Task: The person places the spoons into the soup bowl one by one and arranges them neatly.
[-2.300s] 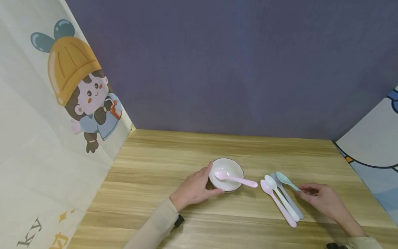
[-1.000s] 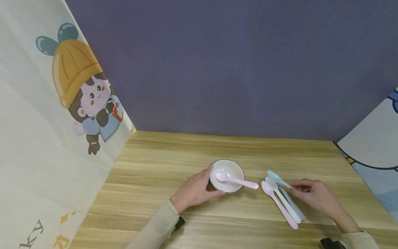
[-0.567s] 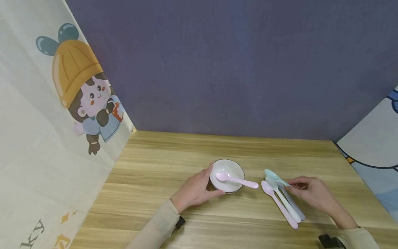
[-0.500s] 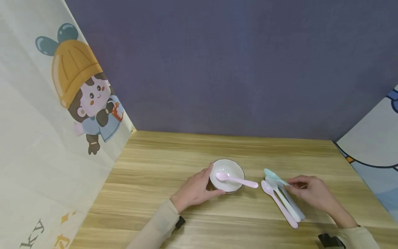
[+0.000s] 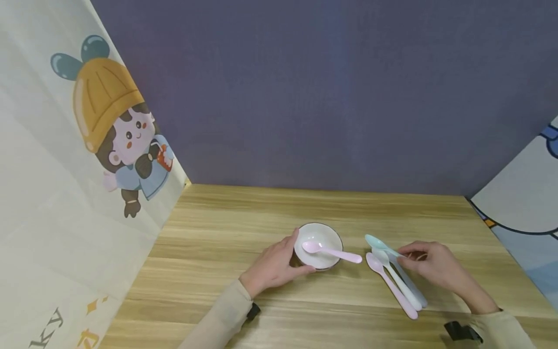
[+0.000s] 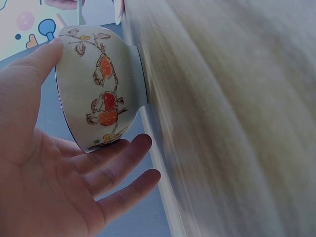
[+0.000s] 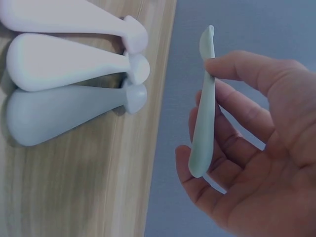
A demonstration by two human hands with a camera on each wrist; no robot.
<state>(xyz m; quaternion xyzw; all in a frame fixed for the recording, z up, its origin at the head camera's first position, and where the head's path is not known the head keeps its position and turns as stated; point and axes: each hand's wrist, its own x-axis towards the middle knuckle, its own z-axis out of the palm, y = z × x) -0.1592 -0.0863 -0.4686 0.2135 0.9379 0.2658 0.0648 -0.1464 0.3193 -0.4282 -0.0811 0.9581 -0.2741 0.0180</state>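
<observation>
My left hand (image 5: 274, 264) holds a white bowl (image 5: 324, 230) with a dark rim, thumb on the near side and fingers on the far left. Painted red fruit decorates the bowl's side in the left wrist view. A pink spoon (image 5: 337, 253) lies in it, handle over the right rim. With thumb and fingers, my right hand (image 5: 436, 266) pinches a mint-green spoon (image 7: 203, 131) at its handle, lifted off the table. Below it a second pink spoon (image 5: 392, 287), a white spoon (image 5: 400, 282) and a grey spoon (image 5: 413, 287) lie side by side.
Everything stands on a wood-grain table (image 5: 209, 232). A dark blue-grey wall panel (image 5: 322, 97) rises behind it. A pale panel with a cartoon figure (image 5: 135, 140) closes the left side, and another printed panel (image 5: 519, 194) the right.
My right hand has lifted the mint-green spoon from beside the grey one and carried it left, so its bowl is now over the others' heads. My left hand has stayed at the bowl.
</observation>
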